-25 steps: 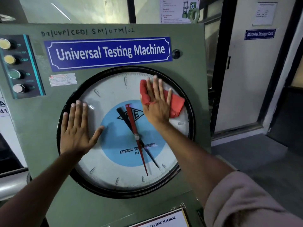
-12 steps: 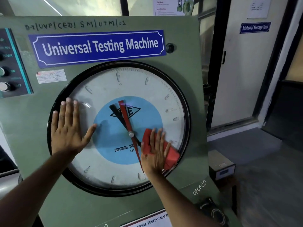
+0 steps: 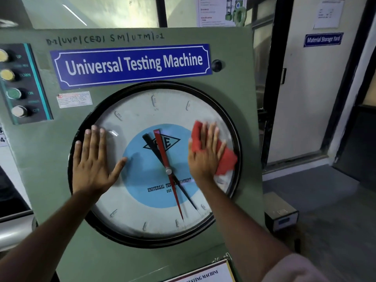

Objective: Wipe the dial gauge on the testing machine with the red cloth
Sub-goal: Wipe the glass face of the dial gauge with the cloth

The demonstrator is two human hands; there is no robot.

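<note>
Dial gauge (image 3: 142, 200): large and round, set flush in the flat grey-green front panel of the testing machine (image 3: 234, 94); thick black ring (image 3: 71, 159) for a rim, glossy clear cover, off-white outer face with small raised number tabs, pale blue disc at the centre bearing a diamond logo.
Needles: one slim red pointer (image 3: 162, 151) and one black pointer (image 3: 149, 142), both tapered, crossing at a small silver hub (image 3: 168, 171).
Red cloth (image 3: 224, 159): soft, crumpled fabric, pressed flat on the right part of the gauge's glass, just inside the black ring; its edges stick out above and to the right of the fingers.
Right hand (image 3: 203, 155): open and flat, fingers spread and pointing up, palm pushing the cloth against the glass; slightly blurred.
Left hand (image 3: 93, 161): open, empty, palm flat on the left part of the glass, fingertips reaching the ring, thumb angled toward the blue disc.
Nameplate (image 3: 130, 65): shiny blue rectangle with a scalloped white border, mounted above the gauge.
Control panel (image 3: 24, 84): dark strip with a teal edge at upper left, carrying four round domed buttons in a column.
Sleeve (image 3: 295, 269): pale pinkish, soft knit, at lower right.
</note>
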